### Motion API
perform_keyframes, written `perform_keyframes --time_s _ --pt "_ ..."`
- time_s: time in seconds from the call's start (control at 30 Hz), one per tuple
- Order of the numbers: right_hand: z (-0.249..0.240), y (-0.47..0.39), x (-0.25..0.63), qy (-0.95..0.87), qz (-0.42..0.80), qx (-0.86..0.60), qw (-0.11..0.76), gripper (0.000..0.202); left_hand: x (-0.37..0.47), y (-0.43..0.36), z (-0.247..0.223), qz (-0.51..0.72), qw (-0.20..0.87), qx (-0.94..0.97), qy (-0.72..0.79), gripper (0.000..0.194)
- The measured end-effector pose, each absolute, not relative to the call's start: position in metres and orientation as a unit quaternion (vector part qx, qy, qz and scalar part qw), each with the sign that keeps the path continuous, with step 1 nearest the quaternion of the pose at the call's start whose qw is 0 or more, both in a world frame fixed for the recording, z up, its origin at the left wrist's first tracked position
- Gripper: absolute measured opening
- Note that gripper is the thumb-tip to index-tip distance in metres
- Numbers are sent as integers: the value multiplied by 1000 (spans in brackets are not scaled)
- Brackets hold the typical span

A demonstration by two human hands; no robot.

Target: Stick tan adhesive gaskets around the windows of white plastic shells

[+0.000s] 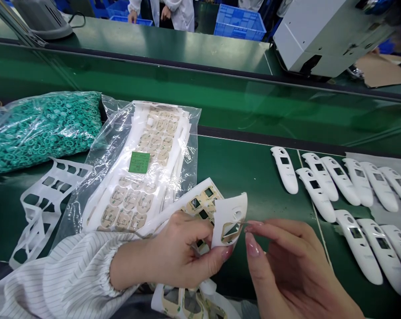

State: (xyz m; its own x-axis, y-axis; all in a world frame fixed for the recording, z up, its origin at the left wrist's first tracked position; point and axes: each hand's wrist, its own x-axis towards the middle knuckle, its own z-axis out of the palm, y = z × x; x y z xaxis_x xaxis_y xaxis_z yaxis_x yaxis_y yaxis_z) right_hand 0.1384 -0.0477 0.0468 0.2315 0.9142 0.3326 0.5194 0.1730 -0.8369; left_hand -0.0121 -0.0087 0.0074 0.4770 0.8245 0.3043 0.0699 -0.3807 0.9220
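Observation:
My left hand (190, 250) is closed on a white backing sheet (231, 206) of die-cut adhesive stickers, thumb in front and fingers behind. The sheet's near end curls up toward me, while the rest stretches back to the left with rows of tan framed stickers. At the curled end, a tan-edged sticker (227, 230) with a window opening partly lifts. My right hand (286, 261) pinches at that sticker's right edge between thumb and forefinger; the contact is thin and small. Another strip of stickers (187, 303) hangs below my left wrist.
A clear bag of sticker sheets (134, 177) with a green label lies left of centre. Beyond it are a bag of green rings (47, 128) and a peeled backing web (44, 208). Several white thermometer-like housings (360, 248) lie right. A green partition (187, 93) crosses behind.

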Motion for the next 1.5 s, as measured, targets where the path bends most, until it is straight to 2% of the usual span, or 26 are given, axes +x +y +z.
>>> perform_keyframes --time_s 0.17,0.53,0.77,1.07,1.27,1.5 --pt "41 -45 143 -599 217 -589 497 30 -11 -10 6 408 460 724 312 26" --pt "45 -35 141 -574 229 -588 523 14 -12 -8 6 380 469 734 312 22" --pt "44 -37 145 -595 261 -568 505 15 -12 -8 8 378 508 703 324 29" --pt "46 -38 146 -625 244 -559 486 15 -11 -10 8 354 567 660 343 33" --pt "43 -37 153 -692 244 -507 452 25 -13 -9 7 334 587 651 347 31" --pt "40 -40 161 -691 240 -485 478 29 -11 -8 9 326 597 647 344 33"
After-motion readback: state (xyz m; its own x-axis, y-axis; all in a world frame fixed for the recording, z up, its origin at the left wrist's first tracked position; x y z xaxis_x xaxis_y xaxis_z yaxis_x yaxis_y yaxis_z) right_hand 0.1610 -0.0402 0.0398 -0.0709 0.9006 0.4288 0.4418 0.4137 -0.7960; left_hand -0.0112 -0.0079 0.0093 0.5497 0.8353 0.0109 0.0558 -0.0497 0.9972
